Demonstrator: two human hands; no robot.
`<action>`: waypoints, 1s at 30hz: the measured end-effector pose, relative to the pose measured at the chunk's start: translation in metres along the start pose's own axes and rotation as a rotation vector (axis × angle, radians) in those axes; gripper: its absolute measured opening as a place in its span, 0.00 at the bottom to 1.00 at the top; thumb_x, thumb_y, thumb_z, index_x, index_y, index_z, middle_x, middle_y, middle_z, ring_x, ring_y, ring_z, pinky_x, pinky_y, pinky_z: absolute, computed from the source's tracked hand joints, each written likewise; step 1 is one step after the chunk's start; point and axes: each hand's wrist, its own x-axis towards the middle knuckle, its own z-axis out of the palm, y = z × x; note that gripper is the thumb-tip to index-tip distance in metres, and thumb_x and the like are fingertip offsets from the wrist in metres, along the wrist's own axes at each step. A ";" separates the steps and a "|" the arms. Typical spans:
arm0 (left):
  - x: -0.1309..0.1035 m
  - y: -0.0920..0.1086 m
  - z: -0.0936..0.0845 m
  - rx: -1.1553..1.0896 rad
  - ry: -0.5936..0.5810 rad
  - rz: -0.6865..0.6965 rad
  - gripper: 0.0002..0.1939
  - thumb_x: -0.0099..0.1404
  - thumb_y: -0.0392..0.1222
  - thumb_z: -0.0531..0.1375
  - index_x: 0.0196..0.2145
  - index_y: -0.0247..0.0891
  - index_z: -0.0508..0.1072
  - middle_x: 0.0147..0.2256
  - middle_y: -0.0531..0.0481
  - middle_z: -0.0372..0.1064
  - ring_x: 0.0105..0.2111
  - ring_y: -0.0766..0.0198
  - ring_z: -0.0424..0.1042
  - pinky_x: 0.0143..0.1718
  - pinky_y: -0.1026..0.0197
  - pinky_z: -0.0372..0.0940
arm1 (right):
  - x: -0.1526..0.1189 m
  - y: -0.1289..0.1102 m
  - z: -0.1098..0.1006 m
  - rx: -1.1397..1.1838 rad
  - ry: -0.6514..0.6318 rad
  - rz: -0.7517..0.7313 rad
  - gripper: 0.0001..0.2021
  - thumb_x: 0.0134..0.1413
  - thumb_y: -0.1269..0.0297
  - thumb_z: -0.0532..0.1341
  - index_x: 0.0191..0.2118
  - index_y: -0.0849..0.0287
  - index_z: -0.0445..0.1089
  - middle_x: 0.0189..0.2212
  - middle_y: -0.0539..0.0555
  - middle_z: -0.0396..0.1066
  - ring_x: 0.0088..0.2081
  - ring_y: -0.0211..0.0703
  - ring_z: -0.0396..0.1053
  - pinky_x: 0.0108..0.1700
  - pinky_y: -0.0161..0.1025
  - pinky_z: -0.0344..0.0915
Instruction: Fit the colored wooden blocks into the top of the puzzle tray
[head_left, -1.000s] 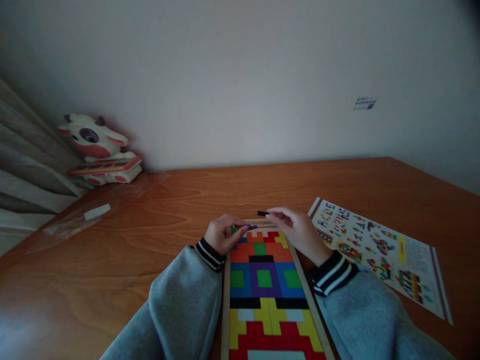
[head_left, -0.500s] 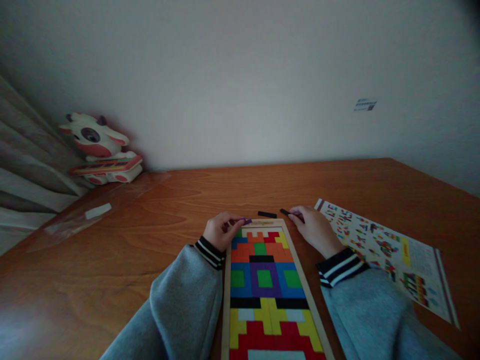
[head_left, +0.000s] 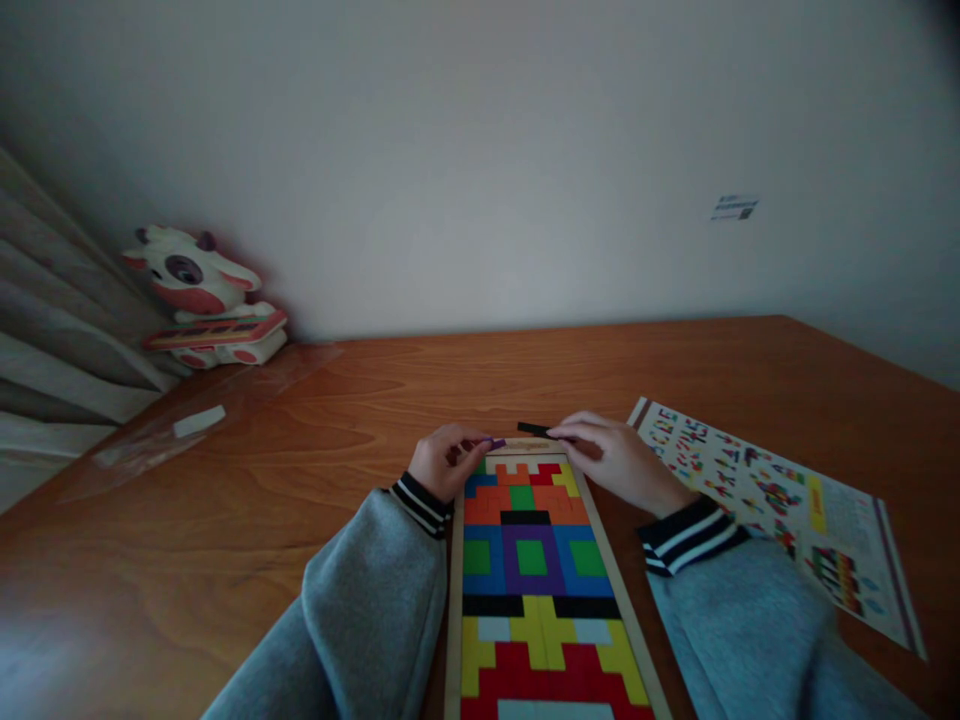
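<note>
A wooden puzzle tray holds flat coloured puzzle pieces in red, yellow, blue, green, orange, purple and black. At its far left corner, my left hand pinches a small purple puzzle piece between thumb and fingers. My right hand is over the tray's far right corner, its thumb and fingers closed on a black puzzle piece that is mostly covered. Another black bar-shaped piece lies on the table just beyond the tray, by the right fingertips.
On the right of the wooden table lies a printed pattern sheet, partly under my right sleeve. A cow-shaped toy keyboard stands at the back left by a curtain. Clear tape with a white label is on the left.
My right hand has moved left with its black piece, from beside the tray to its far right corner, close to the lying black bar. My left hand has stayed put with the purple piece.
</note>
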 end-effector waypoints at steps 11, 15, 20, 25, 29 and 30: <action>0.001 0.003 -0.002 0.017 -0.010 0.026 0.12 0.65 0.47 0.59 0.38 0.38 0.77 0.30 0.49 0.74 0.25 0.68 0.68 0.25 0.67 0.64 | -0.002 -0.006 0.000 0.025 -0.186 -0.024 0.11 0.57 0.67 0.58 0.40 0.53 0.77 0.37 0.54 0.73 0.37 0.42 0.72 0.42 0.41 0.68; 0.001 0.005 -0.002 0.031 -0.007 0.023 0.12 0.64 0.47 0.59 0.37 0.38 0.77 0.30 0.49 0.74 0.25 0.68 0.68 0.26 0.66 0.63 | -0.002 -0.006 0.001 0.022 -0.184 0.014 0.10 0.58 0.63 0.59 0.42 0.54 0.77 0.37 0.55 0.73 0.36 0.42 0.72 0.40 0.39 0.68; 0.001 0.007 -0.003 0.025 0.000 0.031 0.11 0.64 0.46 0.59 0.36 0.37 0.78 0.29 0.49 0.74 0.25 0.67 0.68 0.26 0.66 0.63 | -0.002 -0.005 -0.001 -0.022 -0.186 0.004 0.11 0.60 0.61 0.58 0.41 0.53 0.78 0.36 0.54 0.72 0.37 0.42 0.71 0.42 0.40 0.67; 0.001 0.005 -0.003 0.021 -0.012 0.018 0.12 0.64 0.47 0.59 0.37 0.37 0.78 0.30 0.48 0.75 0.25 0.67 0.68 0.26 0.66 0.64 | -0.002 -0.006 -0.002 -0.032 -0.185 -0.006 0.11 0.60 0.60 0.58 0.38 0.53 0.78 0.34 0.54 0.72 0.36 0.42 0.71 0.41 0.41 0.67; 0.001 0.005 -0.003 0.033 -0.022 0.007 0.12 0.64 0.48 0.59 0.37 0.38 0.77 0.30 0.48 0.75 0.26 0.67 0.68 0.26 0.66 0.63 | -0.001 -0.005 0.000 -0.020 -0.131 0.065 0.12 0.62 0.61 0.55 0.44 0.54 0.75 0.36 0.54 0.73 0.36 0.43 0.71 0.41 0.41 0.68; 0.001 0.005 -0.004 0.033 -0.024 0.010 0.12 0.65 0.48 0.58 0.37 0.38 0.77 0.30 0.48 0.75 0.26 0.67 0.68 0.26 0.66 0.64 | -0.001 -0.003 0.001 -0.026 -0.109 0.087 0.13 0.62 0.61 0.55 0.45 0.54 0.74 0.37 0.54 0.73 0.37 0.43 0.71 0.42 0.41 0.68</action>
